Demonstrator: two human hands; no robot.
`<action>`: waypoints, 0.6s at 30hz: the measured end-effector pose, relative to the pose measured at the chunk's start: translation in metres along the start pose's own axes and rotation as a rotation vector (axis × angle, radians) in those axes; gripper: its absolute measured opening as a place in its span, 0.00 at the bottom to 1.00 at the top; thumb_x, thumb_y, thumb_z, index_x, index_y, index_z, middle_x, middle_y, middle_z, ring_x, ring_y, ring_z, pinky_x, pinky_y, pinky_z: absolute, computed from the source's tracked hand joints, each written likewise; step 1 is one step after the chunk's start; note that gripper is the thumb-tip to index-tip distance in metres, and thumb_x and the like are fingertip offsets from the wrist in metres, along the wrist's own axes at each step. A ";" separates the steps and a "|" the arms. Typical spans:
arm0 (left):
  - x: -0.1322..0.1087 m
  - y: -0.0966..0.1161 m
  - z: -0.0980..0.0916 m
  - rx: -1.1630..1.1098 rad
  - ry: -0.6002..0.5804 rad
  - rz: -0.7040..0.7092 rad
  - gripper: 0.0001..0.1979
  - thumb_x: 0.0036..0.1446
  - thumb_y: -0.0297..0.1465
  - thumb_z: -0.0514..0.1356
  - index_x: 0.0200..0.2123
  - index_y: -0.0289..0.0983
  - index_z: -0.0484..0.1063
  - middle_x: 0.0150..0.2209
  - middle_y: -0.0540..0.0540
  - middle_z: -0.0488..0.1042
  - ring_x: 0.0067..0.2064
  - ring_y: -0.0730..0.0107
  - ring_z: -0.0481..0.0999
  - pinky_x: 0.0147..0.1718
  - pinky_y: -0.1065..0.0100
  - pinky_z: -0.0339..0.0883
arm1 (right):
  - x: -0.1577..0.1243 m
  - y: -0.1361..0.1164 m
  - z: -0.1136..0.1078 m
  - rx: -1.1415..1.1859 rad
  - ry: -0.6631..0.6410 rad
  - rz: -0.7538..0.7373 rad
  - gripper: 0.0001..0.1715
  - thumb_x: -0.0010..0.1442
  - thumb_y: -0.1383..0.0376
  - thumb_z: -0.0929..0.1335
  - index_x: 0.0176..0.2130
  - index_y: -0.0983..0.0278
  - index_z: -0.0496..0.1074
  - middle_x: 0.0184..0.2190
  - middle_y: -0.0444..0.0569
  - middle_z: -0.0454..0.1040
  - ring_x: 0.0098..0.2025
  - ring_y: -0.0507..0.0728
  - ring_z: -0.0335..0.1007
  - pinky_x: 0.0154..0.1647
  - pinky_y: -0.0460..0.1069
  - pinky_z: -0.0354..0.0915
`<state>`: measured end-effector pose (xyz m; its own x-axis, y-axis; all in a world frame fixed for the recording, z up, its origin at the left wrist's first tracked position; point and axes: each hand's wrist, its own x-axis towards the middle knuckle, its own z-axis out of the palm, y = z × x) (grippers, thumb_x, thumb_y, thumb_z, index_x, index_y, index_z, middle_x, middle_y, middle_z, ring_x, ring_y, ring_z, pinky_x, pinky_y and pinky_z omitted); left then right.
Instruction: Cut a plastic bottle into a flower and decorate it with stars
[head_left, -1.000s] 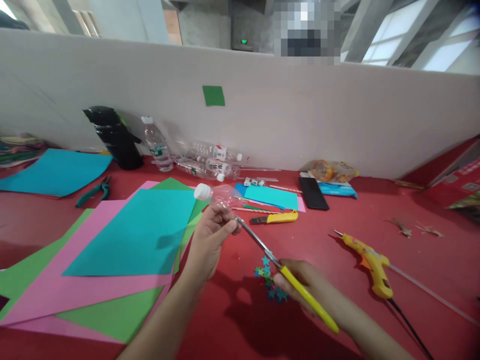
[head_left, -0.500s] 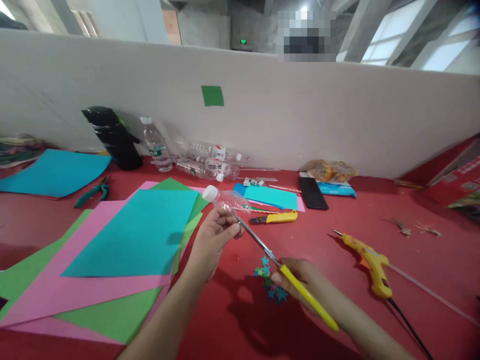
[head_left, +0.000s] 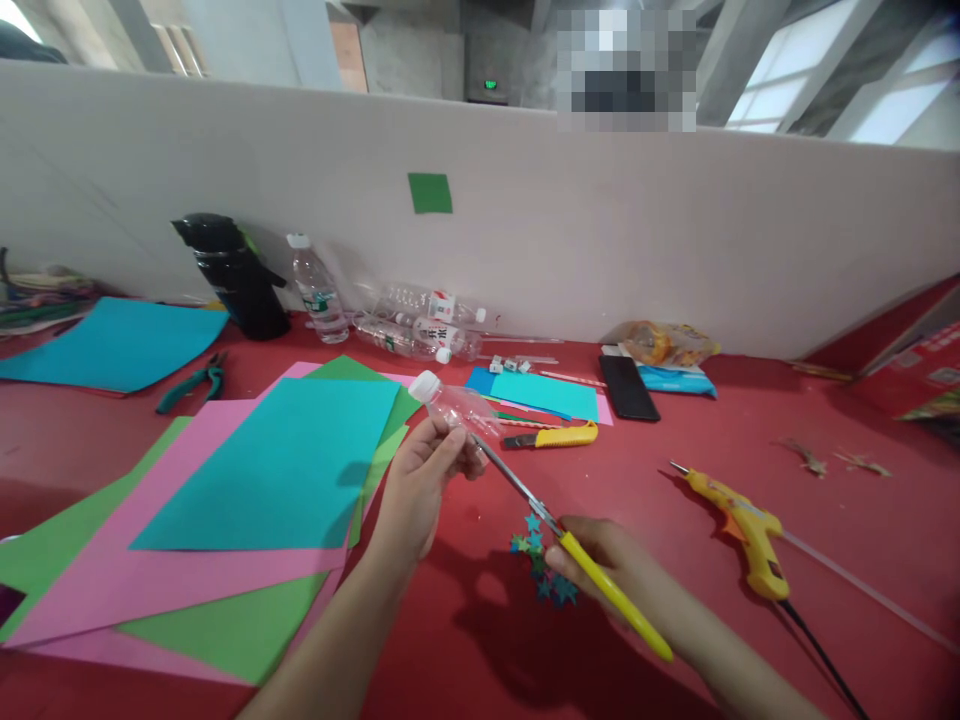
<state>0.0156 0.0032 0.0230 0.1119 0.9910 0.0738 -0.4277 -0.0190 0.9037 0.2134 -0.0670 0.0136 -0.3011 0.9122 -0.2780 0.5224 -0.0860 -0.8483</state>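
My left hand [head_left: 429,472] grips the cut-off top of a clear plastic bottle [head_left: 469,408] with a white cap, its neck tilted up to the left. In my right hand [head_left: 600,560] is a pair of scissors [head_left: 611,590] with yellow handles. Their silver blades point up-left, tips at the bottle piece beside my left fingers. Whether the blades are cutting into the plastic I cannot tell. Small blue and green stars [head_left: 544,570] lie on the table just below the scissors. A yellow utility knife [head_left: 566,436] rests beyond my hands.
Coloured paper sheets [head_left: 277,470] overlap at left, near green-handled pliers [head_left: 193,385]. A yellow glue gun [head_left: 739,520] with a cord lies at right. Plastic bottles [head_left: 319,295], a black flask [head_left: 236,280] and a phone [head_left: 628,388] are along the white partition [head_left: 540,220].
My left thumb and fingers have shifted slightly on the bottle piece, which has turned a little. The scissors stay nearly in place; the view has moved slightly.
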 end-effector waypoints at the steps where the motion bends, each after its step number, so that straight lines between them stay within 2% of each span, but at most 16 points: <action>1: 0.000 0.000 0.000 0.012 -0.011 0.007 0.06 0.58 0.30 0.59 0.30 0.37 0.64 0.23 0.52 0.72 0.25 0.76 0.70 0.28 0.72 0.64 | -0.001 0.000 0.000 -0.001 -0.007 -0.016 0.28 0.55 0.41 0.62 0.25 0.62 0.56 0.22 0.40 0.52 0.25 0.49 0.45 0.23 0.44 0.49; 5: -0.001 -0.001 0.002 0.036 -0.052 0.024 0.07 0.58 0.30 0.58 0.29 0.37 0.65 0.23 0.53 0.72 0.25 0.76 0.70 0.29 0.72 0.64 | -0.006 -0.001 -0.001 -0.020 -0.024 -0.054 0.27 0.57 0.42 0.61 0.26 0.62 0.57 0.23 0.41 0.54 0.26 0.50 0.46 0.23 0.44 0.50; 12: -0.002 -0.002 0.000 0.042 -0.050 0.030 0.07 0.57 0.30 0.59 0.28 0.37 0.64 0.22 0.54 0.70 0.25 0.76 0.70 0.28 0.71 0.64 | -0.001 -0.001 -0.001 -0.024 -0.007 -0.043 0.31 0.56 0.39 0.59 0.25 0.63 0.57 0.22 0.40 0.53 0.25 0.49 0.46 0.23 0.44 0.49; 18: -0.002 -0.001 0.001 0.034 -0.045 0.022 0.07 0.58 0.31 0.59 0.29 0.37 0.63 0.21 0.53 0.71 0.25 0.76 0.70 0.27 0.72 0.63 | -0.001 0.006 0.003 -0.002 -0.013 -0.027 0.29 0.58 0.40 0.60 0.26 0.63 0.60 0.21 0.40 0.53 0.24 0.49 0.47 0.22 0.44 0.47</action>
<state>0.0171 0.0013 0.0227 0.1437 0.9832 0.1124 -0.3995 -0.0463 0.9155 0.2145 -0.0696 0.0074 -0.3255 0.9089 -0.2608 0.5157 -0.0606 -0.8546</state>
